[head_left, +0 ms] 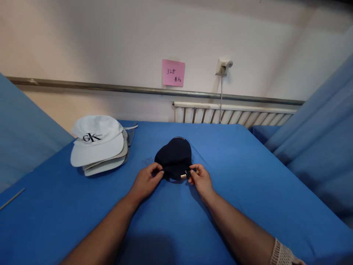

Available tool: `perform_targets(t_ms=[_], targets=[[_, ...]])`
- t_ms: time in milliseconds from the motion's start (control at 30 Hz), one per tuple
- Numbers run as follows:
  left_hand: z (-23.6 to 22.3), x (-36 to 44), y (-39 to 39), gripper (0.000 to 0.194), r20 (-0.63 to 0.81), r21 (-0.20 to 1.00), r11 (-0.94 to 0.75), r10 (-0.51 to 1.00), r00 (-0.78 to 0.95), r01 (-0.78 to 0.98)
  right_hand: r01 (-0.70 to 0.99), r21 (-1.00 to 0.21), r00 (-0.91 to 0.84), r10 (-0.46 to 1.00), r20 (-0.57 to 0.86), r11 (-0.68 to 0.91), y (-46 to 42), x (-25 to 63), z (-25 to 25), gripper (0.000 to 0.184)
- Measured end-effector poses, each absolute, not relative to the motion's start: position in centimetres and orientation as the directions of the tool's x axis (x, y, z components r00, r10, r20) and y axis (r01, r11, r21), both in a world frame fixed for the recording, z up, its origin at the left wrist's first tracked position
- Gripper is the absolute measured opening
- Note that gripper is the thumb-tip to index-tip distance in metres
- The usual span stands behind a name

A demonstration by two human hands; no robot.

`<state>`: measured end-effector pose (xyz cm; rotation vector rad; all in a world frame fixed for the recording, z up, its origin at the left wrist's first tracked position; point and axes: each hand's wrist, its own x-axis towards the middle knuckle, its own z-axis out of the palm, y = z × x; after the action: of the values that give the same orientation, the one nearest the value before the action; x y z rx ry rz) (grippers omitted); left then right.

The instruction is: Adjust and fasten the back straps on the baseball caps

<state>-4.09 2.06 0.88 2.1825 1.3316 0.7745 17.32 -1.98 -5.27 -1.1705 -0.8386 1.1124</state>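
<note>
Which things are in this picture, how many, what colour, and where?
dark cap: one, blackish, gold buckle, centre
stacked caps: at least three, white above greyish, left
cloth: one, blue, under the caps
stick: one, tan, far left
note: one, pink, wall
socket with cord: one, whitish, right of note
rail: one, metallic, along wall
radiator: one, white, below rail
curtains: two, blue, left and right
wall: one, whitish, behind
sleeve: one, cream, right forearm
left hand: one, bare, dark cap's left
right hand: one, bare, by buckle
</note>
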Motion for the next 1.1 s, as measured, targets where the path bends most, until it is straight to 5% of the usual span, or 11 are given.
perform_targets(t_ms=[267,567,1100], targets=[[1.3,-3.5,2.0,0.025,0.165,0.599,-0.364,0.927,0.335,0.713,-0.163,-0.987,0.250,0.967,-0.049,-0.008,-2.1,17.0,-5.7,0.020],[1.3,-3.8,1.7,0.012,0.197,0.658,-0.406,0.906,0.375,0.634,-0.251,-0.968,0.289,0.952,-0.100,-0.025,-1.9,17.3,-5.4,0.024],[1.4,-3.9,1.8,0.019,0.186,0.692,-0.376,0.918,0.351,0.616,-0.293,-0.956,0.305,0.944,-0.124,-0.031,-1.9,17.5,-5.0,0.021]])
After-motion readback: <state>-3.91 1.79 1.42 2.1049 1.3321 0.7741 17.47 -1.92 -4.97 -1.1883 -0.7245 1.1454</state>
